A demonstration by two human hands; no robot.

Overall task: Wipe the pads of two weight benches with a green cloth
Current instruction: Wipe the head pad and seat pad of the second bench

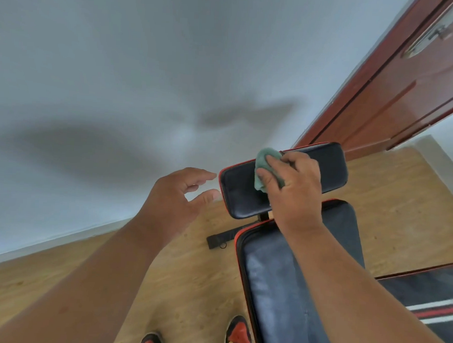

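Right hand [295, 185] presses green cloth [266, 168] on head pad [325, 163]; left hand [174, 197] empty.

Landmark: long bench pad [287, 292], running from the near edge away toward the wall.
Head pad [285, 179]: just beyond the far end of the long bench pad, set crosswise, on a short post.
Cloth [266, 168]: on the head pad, under the right hand [295, 185].
Left hand [177, 195]: left of the head pad, near its left end, not touching.
Floor bar [220, 239]: on the floor, left of the long pad's far end.
Shoes [237, 337]: on the floor, left of the long pad's near end.
Second bench [429, 294]: right of the long pad.
Door [408, 89]: beyond and right of the head pad.
Wall [120, 74]: beyond and left.
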